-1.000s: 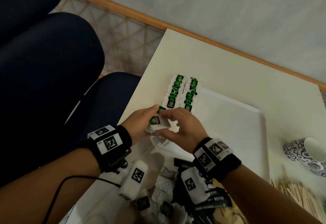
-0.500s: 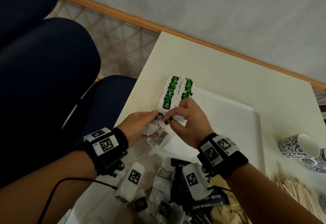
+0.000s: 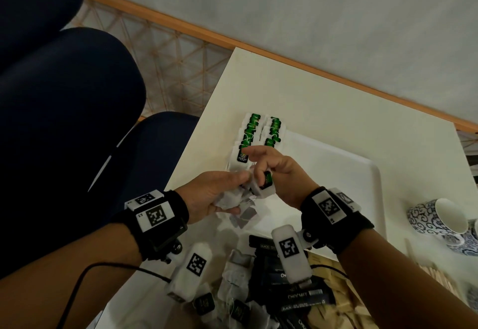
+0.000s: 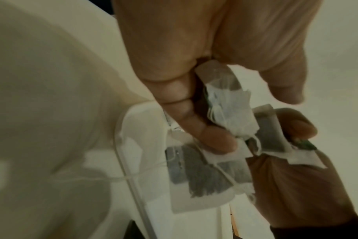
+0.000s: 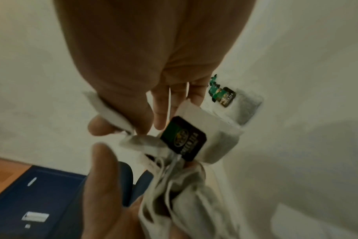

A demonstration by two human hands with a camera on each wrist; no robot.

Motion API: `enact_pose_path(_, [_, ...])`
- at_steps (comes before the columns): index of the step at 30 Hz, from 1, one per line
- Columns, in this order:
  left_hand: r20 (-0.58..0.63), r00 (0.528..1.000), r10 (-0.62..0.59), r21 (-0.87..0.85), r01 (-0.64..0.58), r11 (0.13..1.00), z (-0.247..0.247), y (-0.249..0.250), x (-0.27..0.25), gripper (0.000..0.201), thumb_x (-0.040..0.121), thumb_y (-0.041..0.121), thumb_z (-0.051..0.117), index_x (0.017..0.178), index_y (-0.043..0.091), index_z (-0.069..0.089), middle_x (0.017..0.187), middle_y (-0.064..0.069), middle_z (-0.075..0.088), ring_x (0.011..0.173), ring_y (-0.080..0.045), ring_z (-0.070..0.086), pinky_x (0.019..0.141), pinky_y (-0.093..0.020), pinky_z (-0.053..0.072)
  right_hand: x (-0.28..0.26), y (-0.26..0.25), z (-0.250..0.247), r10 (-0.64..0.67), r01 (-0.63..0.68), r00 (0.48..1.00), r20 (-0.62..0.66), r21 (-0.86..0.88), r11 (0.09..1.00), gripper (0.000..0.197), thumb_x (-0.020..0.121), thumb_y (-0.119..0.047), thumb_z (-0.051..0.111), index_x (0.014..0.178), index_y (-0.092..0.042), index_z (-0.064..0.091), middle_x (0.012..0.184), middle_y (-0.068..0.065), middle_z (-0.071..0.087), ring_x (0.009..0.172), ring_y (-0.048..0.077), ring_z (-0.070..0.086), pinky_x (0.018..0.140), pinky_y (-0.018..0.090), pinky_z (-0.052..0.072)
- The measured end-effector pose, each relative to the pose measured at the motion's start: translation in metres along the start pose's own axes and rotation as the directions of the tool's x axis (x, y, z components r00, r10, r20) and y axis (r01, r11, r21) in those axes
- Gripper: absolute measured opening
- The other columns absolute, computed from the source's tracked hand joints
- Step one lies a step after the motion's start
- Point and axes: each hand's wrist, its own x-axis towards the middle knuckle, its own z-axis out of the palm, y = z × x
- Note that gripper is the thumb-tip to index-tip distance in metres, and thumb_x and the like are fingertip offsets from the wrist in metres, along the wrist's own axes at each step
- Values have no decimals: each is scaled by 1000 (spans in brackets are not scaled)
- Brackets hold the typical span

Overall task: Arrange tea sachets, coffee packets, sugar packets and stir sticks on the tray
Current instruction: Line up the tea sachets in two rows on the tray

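Two rows of green-tagged tea sachets (image 3: 252, 132) lie overlapped at the far left corner of the white tray (image 3: 336, 173). My left hand (image 3: 236, 191) grips a crumpled bundle of tea sachets (image 4: 229, 110) over the tray's left edge. My right hand (image 3: 258, 176) pinches one sachet with a dark green tag (image 5: 184, 140) right beside that bundle, its index finger stretched out near the nearest sachet of the left row (image 5: 223, 95). One loose tea sachet (image 4: 198, 174) lies on the tray under the hands.
A heap of black coffee packets (image 3: 297, 290), more tea sachets (image 3: 232, 290) and beige packets (image 3: 333, 313) lies near me. Wooden stir sticks (image 3: 434, 274) and blue-patterned cups (image 3: 439, 222) are at the right. Dark blue chairs (image 3: 77, 121) stand left of the table.
My right hand has drawn a green-tagged sachet out of the left hand's bundle and extended its index finger toward the left row. The left hand keeps holding the bundle.
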Motion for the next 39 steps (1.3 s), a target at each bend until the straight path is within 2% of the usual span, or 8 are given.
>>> enact_pose_path(5, [-91, 996, -1, 1, 1, 1000, 1, 0, 3, 24, 80, 8, 70, 102, 3, 62, 86, -7, 68, 67, -12, 69, 53, -25, 55, 0, 4, -3, 11, -8, 999, -32, 99, 995, 73, 71, 27, 35, 58, -37, 67, 120, 13, 58, 112, 20, 55, 99, 38, 42])
enact_pose_path(8, [-104, 994, 28, 12, -27, 1000, 1, -2, 4, 12, 84, 6, 66, 96, 5, 66, 83, -7, 69, 68, -13, 69, 53, -24, 55, -1, 1, -2, 45, -30, 994, -104, 143, 989, 51, 82, 13, 42, 90, -27, 71, 108, 14, 64, 103, 27, 60, 87, 43, 49])
enact_pose_path(13, [-195, 979, 54, 8, -54, 999, -3, -5, 9, 9, 85, 7, 67, 94, 5, 67, 81, -7, 70, 66, -14, 68, 54, -25, 56, -6, -6, -7, 347, -294, 917, -195, 256, 921, 26, 96, -40, 48, 101, -28, 71, 99, 10, 67, 80, 25, 64, 61, 33, 54])
enact_pose_path(18, [-235, 970, 59, 15, -57, 998, -10, -10, 9, 12, 83, 5, 69, 95, 0, 67, 78, -9, 69, 63, -16, 66, 52, -25, 55, -12, 1, -9, 344, -318, 921, -181, 160, 935, 19, 82, -2, 69, 88, -20, 72, 77, 1, 71, 71, 13, 64, 60, 24, 53])
enact_pose_path(21, [-289, 955, 74, -20, -83, 996, -17, -11, 10, 15, 85, 7, 68, 97, -1, 68, 81, -8, 69, 64, -12, 67, 54, -26, 57, -13, 8, -13, 259, -280, 939, -227, -68, 958, 23, 83, -5, 69, 87, -27, 71, 76, -9, 70, 66, 2, 60, 63, 14, 46])
enact_pose_path(25, [-360, 928, 100, -61, -130, 990, -23, -7, 12, 18, 87, 10, 66, 101, -1, 67, 89, -10, 67, 69, -15, 64, 55, -25, 57, -13, 12, -12, 194, -208, 978, -79, -489, 847, 26, 88, -7, 60, 95, -28, 73, 88, -14, 68, 74, -7, 59, 71, 1, 40])
enact_pose_path(31, [-378, 919, 112, -65, -147, 987, -22, 1, 16, 6, 88, 11, 65, 89, 6, 69, 88, -7, 66, 72, -17, 64, 58, -27, 59, 3, 13, -20, 251, -232, 967, -52, -592, 772, 32, 90, -5, 54, 102, -30, 71, 91, -15, 64, 82, 3, 57, 82, 16, 44])
enact_pose_path(39, [-324, 941, 98, -84, -132, 988, -21, 2, 19, 17, 88, 13, 66, 101, 2, 68, 91, -9, 69, 69, -14, 66, 54, -26, 56, 27, 9, -29, 242, -272, 961, -133, -614, 741, 39, 87, -4, 51, 116, -26, 64, 106, 0, 69, 98, 16, 60, 90, 30, 47])
